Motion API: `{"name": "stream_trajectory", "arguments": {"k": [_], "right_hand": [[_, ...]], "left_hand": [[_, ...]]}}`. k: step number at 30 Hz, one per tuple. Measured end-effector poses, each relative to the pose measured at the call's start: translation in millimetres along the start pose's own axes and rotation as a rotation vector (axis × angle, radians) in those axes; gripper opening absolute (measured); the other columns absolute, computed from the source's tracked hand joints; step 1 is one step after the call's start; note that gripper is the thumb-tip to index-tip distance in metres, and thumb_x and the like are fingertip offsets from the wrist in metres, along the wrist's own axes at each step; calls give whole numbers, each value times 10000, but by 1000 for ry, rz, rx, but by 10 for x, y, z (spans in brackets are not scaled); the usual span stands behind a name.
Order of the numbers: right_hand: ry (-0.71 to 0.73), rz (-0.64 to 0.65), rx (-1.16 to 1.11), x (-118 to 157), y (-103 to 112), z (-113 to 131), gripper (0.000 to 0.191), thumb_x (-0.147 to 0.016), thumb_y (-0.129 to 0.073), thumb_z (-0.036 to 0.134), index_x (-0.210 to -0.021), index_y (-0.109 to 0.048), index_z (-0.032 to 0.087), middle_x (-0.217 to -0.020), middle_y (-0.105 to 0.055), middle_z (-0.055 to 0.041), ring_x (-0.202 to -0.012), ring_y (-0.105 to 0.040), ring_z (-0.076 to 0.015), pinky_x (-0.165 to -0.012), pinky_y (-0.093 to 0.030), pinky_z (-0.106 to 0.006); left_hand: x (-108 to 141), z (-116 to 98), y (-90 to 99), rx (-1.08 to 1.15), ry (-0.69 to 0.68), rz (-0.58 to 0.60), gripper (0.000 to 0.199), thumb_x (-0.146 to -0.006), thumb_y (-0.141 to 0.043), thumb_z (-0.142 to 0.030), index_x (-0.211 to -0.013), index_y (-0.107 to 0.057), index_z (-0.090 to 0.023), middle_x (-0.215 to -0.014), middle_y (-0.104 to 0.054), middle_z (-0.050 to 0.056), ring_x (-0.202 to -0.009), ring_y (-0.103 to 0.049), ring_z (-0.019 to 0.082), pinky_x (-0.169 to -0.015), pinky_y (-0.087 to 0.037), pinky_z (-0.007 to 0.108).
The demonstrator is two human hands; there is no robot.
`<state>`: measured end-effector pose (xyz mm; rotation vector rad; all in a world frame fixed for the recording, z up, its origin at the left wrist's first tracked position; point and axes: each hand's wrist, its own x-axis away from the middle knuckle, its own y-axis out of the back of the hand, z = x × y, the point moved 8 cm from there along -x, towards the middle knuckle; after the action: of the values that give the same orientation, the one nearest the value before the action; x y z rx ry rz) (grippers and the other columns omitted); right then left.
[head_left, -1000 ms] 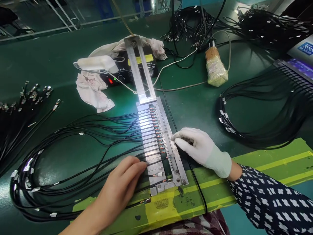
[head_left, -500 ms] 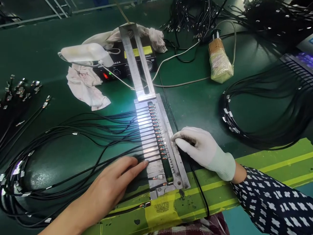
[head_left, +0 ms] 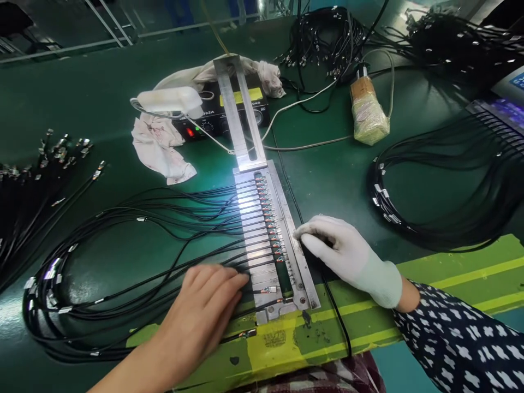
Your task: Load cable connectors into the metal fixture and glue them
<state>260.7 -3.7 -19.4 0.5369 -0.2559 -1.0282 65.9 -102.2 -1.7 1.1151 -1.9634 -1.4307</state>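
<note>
A slotted metal fixture [head_left: 259, 271] lies in front of me. Thin black cables [head_left: 221, 222] run across it from the left, side by side, their stripped ends with small coloured wires over the slot. My left hand [head_left: 207, 305] is bare, with its fingers bent together at the fixture's lower left edge. A cable with a metal connector [head_left: 268, 290] leads in under those fingers; the thumb tip is hidden. My right hand [head_left: 347, 254], in a white glove, has thumb and forefinger pinched against the fixture's right edge. Another loose cable end [head_left: 248, 333] lies below the fixture.
A hinged slotted frame [head_left: 241, 117] leans up at the fixture's far end, before a black control box [head_left: 213, 123] with rags [head_left: 161, 147]. A wrapped tool [head_left: 370, 117] stands right of it. Cable bundles lie left [head_left: 45, 213] and right [head_left: 380, 191].
My left hand has drawn its fingers in, closing them over the lower cables at the fixture's edge. My right hand keeps its place at the right edge. The view has shifted slightly.
</note>
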Motion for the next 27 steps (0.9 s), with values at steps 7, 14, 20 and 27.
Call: {"name": "stream_trajectory", "arguments": {"k": [7,14,20,27], "right_hand": [[-24,9,4,139,-29,14,148,-960,-534,218,-923,-677,224,-858,-658,-10,-820,-593,-190,-742,-449,-339],[-2,-12,33,90,-22,27,132,-945,-558,185,-924,-681,229,-858,-666,3,-815,-598,-174,-741,-443,-322],[10,-19,35,82,-17,27,131,-942,-557,183,-904,-675,226,-849,-669,6,-815,-599,-170,-741,-438,-318],[0,-15,60,81,-13,27,122,-937,-572,183,-866,-663,223,-804,-647,16,-779,-583,-161,-718,-419,-308]], "left_hand": [[123,-31,-19,104,35,-84,276,-902,-489,16,-1113,-569,-141,-1021,-584,86,-922,-534,164,-811,-446,277],[-95,-70,-1,65,24,-154,392,-905,-478,6,-1256,-559,-148,-1014,-556,89,-887,-567,147,-762,-496,244],[-181,-64,-32,460,184,69,309,-950,-482,-82,-1176,-614,-247,-962,-613,35,-833,-620,112,-693,-519,176],[-204,-95,43,211,107,-24,357,-930,-456,-56,-1233,-583,-196,-962,-573,65,-819,-580,140,-681,-508,229]]}}
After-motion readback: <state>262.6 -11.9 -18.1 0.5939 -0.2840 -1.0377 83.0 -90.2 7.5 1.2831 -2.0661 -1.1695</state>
